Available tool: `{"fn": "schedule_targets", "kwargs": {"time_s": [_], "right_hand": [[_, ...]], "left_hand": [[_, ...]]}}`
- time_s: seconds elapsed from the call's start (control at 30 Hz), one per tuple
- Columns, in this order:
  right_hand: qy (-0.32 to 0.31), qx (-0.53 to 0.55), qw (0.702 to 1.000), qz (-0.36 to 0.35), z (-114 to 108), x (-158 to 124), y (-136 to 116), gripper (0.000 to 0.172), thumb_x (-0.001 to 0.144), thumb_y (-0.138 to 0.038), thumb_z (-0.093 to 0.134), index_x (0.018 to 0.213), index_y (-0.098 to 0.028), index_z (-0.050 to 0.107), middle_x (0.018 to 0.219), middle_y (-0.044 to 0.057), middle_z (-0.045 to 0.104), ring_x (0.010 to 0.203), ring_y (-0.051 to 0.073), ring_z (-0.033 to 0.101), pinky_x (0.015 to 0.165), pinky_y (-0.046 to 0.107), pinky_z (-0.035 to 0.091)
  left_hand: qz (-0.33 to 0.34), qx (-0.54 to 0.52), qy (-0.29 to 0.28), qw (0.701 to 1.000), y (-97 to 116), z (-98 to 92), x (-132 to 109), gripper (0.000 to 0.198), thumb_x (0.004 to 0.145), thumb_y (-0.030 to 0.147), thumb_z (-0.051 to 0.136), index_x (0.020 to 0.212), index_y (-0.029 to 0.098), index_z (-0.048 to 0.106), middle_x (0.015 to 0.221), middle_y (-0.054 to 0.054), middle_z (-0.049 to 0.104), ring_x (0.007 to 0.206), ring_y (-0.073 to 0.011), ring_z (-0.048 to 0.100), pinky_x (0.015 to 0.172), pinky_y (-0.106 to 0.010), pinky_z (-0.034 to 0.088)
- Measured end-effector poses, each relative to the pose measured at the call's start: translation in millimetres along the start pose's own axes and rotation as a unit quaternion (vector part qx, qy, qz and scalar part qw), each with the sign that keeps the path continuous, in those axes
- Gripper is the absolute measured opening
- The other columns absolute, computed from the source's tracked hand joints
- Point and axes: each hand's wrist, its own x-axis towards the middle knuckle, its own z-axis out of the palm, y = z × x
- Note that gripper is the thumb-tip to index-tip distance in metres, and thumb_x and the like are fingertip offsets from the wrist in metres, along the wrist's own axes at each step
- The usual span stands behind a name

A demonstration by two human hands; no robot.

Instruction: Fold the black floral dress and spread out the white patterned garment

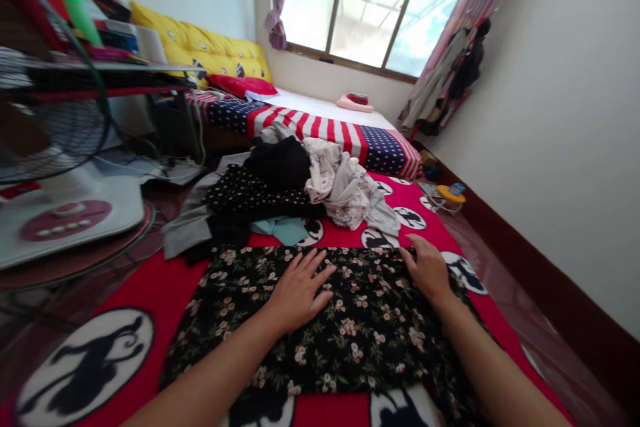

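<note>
A black garment with small pale flowers [350, 333] lies spread flat on a red blanket [145, 280] printed with white circles. My left hand [300, 290] rests palm down on the middle of the garment, fingers apart. My right hand [427, 267] presses flat on the garment near its far right edge. Neither hand grips anything. Just beyond the garment lies a heap of clothes [285, 190]: black, black with white dots, grey, teal and a pale floral piece.
A fan [50, 120] on its white base stands at the left. A mattress with a stars-and-stripes cover [330, 127] lies under the window. A low table [115, 73] carries books. A wall runs along the right, with a small yellow toy [450, 195] beside it.
</note>
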Motion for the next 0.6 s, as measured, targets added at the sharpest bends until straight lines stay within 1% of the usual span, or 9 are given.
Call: {"fn": "schedule_targets", "kwargs": {"time_s": [0.07,0.13,0.23,0.3,0.4,0.43,0.5,0.57,0.6], "right_hand": [[-0.054,0.021,0.997,-0.046,18.3,-9.8,-3.0,0.057,0.093,-0.047,0.032,0.139,-0.016,0.040,0.146,0.014,0.042,0.136,0.029,0.036,0.108,0.052,0.031],[-0.098,0.014,0.994,-0.042,37.2,-16.8,-1.2,0.063,0.092,-0.050,0.028,0.145,-0.017,0.033,0.152,0.012,0.032,0.142,0.029,0.025,0.108,0.060,0.026],[-0.110,-0.004,0.993,-0.036,54.6,-20.3,4.9,0.066,0.090,-0.050,0.024,0.148,-0.018,0.028,0.155,0.010,0.026,0.144,0.029,0.019,0.109,0.061,0.025],[-0.109,-0.011,0.993,-0.043,57.9,-19.6,8.6,0.067,0.089,-0.050,0.022,0.148,-0.017,0.027,0.155,0.010,0.026,0.144,0.028,0.019,0.108,0.061,0.025],[-0.103,-0.022,0.993,-0.046,57.9,-18.2,12.1,0.069,0.089,-0.050,0.019,0.149,-0.017,0.027,0.155,0.010,0.026,0.144,0.028,0.019,0.108,0.061,0.026],[-0.100,-0.026,0.993,-0.049,57.9,-18.0,13.1,0.069,0.090,-0.050,0.018,0.149,-0.017,0.027,0.155,0.010,0.026,0.144,0.029,0.019,0.108,0.061,0.027],[-0.101,-0.033,0.992,-0.063,58.7,-18.0,14.9,0.069,0.090,-0.050,0.017,0.149,-0.016,0.026,0.155,0.010,0.025,0.144,0.029,0.019,0.107,0.062,0.028],[-0.104,-0.039,0.991,-0.077,60.0,-18.7,16.2,0.068,0.091,-0.049,0.017,0.150,-0.016,0.025,0.155,0.011,0.025,0.144,0.030,0.019,0.106,0.062,0.029],[-0.103,-0.042,0.990,-0.081,60.6,-19.2,16.6,0.067,0.091,-0.048,0.017,0.150,-0.017,0.025,0.155,0.011,0.025,0.144,0.030,0.019,0.106,0.062,0.029]], "left_hand": [[-0.004,-0.015,0.000,1.000,1.0,-0.6,-0.4,0.052,0.092,0.051,0.043,0.140,0.032,0.044,0.155,-0.004,0.029,0.144,-0.0263,0.023,0.116,-0.050,0.019],[-0.008,-0.027,0.002,1.000,1.0,0.7,0.0,0.053,0.091,0.051,0.044,0.140,0.031,0.044,0.155,-0.005,0.029,0.144,-0.0266,0.021,0.117,-0.050,0.017],[-0.019,-0.048,-0.011,0.999,0.1,0.0,2.6,0.055,0.090,0.051,0.045,0.141,0.030,0.043,0.156,-0.006,0.027,0.145,-0.0269,0.017,0.117,-0.052,0.015],[-0.015,-0.071,-0.051,0.996,-2.2,-7.9,4.5,0.059,0.087,0.052,0.051,0.141,0.028,0.044,0.156,-0.009,0.026,0.145,-0.0287,0.016,0.117,-0.053,0.015],[0.000,-0.127,-0.107,0.986,-12.3,-36.2,0.6,0.051,0.085,0.047,0.059,0.130,0.024,0.057,0.150,-0.011,0.038,0.140,-0.0286,0.032,0.113,-0.045,0.028],[-0.001,-0.144,-0.100,0.985,-18.1,-49.5,-4.1,0.044,0.086,0.043,0.059,0.125,0.024,0.061,0.145,-0.011,0.046,0.134,-0.0265,0.041,0.110,-0.040,0.034],[-0.027,-0.151,-0.048,0.987,-33.7,-78.5,-19.4,0.034,0.087,0.037,0.058,0.117,0.023,0.066,0.129,-0.009,0.061,0.118,-0.0218,0.056,0.101,-0.032,0.041],[-0.074,-0.110,-0.009,0.991,-52.9,-105.8,-40.3,0.032,0.083,0.037,0.064,0.111,0.023,0.068,0.111,-0.007,0.067,0.105,-0.0212,0.061,0.094,-0.031,0.044],[-0.098,-0.082,-0.011,0.992,-62.7,-116.9,-51.5,0.034,0.078,0.039,0.069,0.108,0.023,0.069,0.106,-0.006,0.068,0.101,-0.0219,0.061,0.090,-0.031,0.045]]}}
